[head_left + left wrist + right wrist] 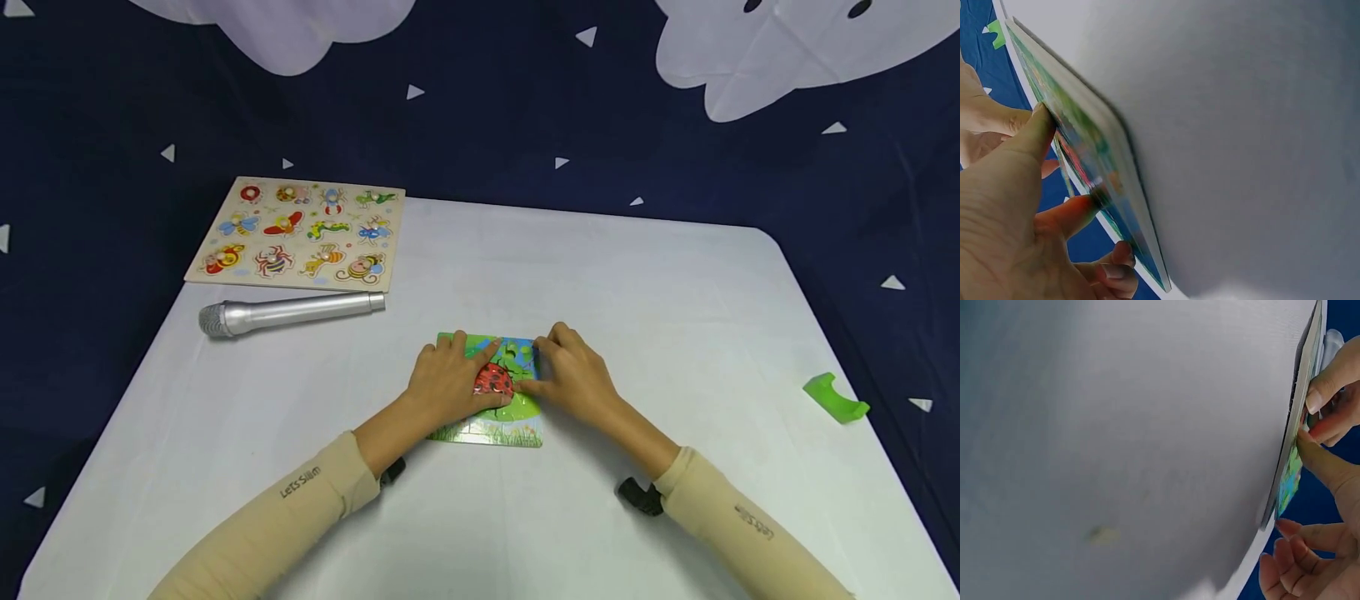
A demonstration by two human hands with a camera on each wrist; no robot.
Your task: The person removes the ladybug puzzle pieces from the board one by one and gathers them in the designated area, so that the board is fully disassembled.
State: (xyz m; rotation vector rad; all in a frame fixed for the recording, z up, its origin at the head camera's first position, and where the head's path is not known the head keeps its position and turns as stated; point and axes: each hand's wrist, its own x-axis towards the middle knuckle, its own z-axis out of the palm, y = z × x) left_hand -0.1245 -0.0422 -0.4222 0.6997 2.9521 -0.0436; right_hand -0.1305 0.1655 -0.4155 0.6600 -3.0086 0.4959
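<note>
A small square jigsaw puzzle [491,432] with a red spotted ladybug [492,380] on green lies flat on the white table. Over its left half lies my left hand [442,382], thumb and forefinger spread and pressing on the picture, other fingers along the far edge. From the right side my right hand [579,377] pinches a blue-and-green puzzle piece [1290,481] by opposite edges between thumb and forefinger. In the right wrist view that piece stands tilted above the board; the board's left part is hidden under my left hand in the head view.
Beyond my left hand lie a silver microphone [296,313] and a wooden peg board [352,208] with insect pictures. A green curved block [835,398] sits near the right table edge. Dark cloth with white shapes surrounds the white table [637,275].
</note>
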